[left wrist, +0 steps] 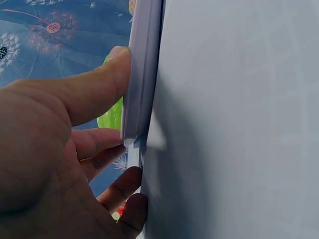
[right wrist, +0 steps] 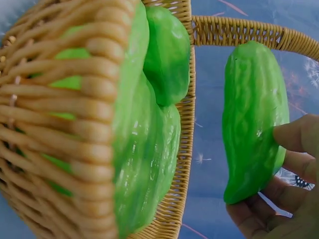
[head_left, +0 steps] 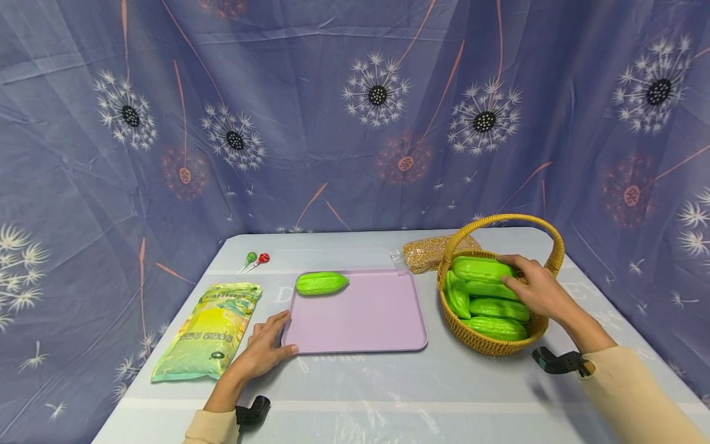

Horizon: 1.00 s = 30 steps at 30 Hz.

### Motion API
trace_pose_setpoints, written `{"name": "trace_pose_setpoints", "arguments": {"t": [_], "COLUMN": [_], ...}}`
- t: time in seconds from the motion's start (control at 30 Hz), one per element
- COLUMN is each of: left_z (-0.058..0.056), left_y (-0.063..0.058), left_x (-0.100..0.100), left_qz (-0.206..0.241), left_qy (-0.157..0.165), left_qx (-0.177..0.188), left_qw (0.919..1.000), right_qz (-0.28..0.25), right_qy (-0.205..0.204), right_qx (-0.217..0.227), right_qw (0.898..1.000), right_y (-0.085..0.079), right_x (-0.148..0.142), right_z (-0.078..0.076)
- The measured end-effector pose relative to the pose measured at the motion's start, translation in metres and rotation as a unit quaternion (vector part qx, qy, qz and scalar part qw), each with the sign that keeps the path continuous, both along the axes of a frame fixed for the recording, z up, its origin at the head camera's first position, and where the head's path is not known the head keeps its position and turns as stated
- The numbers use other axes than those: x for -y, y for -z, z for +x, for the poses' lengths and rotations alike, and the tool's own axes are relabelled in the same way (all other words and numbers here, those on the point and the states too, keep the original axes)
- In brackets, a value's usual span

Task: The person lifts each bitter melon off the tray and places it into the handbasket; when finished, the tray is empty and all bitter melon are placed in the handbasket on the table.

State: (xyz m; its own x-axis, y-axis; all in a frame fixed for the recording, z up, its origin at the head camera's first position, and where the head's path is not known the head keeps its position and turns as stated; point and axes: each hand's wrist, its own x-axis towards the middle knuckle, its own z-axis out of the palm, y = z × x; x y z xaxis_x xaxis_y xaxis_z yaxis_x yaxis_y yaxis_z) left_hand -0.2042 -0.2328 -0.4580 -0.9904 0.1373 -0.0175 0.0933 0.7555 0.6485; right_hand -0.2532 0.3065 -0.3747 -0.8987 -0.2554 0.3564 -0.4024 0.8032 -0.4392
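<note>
My left hand (head_left: 263, 348) holds the near-left corner of a lilac tray (head_left: 355, 314), with the thumb at the rim and the fingers along the left side. One green bitter melon (head_left: 322, 283) lies in the tray's far-left corner. On the right, my right hand (head_left: 535, 287) grips another bitter melon (right wrist: 254, 119) by its side, between thumb and fingers. In the right wrist view this melon is raised above the rim of a wicker basket (head_left: 482, 346), below its arched handle (right wrist: 239, 30). Several more bitter melons (head_left: 496, 328) fill the basket.
A yellow-green printed bag (head_left: 208, 333) lies left of the tray. Behind it are a green lollipop (head_left: 251, 256) and a red lollipop (head_left: 263, 258). A clear pack of yellow grains (head_left: 424, 254) lies behind the basket, partly hidden by it. A patterned curtain (head_left: 310, 123) surrounds the table.
</note>
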Motion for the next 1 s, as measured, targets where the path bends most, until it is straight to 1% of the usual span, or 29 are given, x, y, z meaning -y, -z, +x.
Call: {"name": "trace_pose_setpoints", "arguments": {"t": [0.23, 0.57, 0.77, 1.0], "left_z": [0.001, 0.001, 0.0, -0.001], "left_y": [0.0, 0.001, 0.001, 0.001], "left_x": [0.0, -0.001, -0.001, -0.001], "left_qz": [-0.002, -0.004, -0.001, -0.004], "left_qy": [-0.003, -0.005, -0.008, -0.008], "left_qx": [0.007, 0.012, 0.016, 0.015], "left_qw": [1.0, 0.9999, 0.9998, 0.9998], "right_qz": [0.014, 0.03, 0.026, 0.031], "right_qy": [0.007, 0.031, 0.045, 0.053], "right_qx": [0.036, 0.095, 0.106, 0.118], "right_qw": [0.999, 0.995, 0.993, 0.991], "right_y": [-0.004, 0.0, 0.005, 0.009], "right_x": [-0.002, -0.003, -0.005, -0.006], "right_z": [-0.01, -0.025, -0.031, -0.033]}}
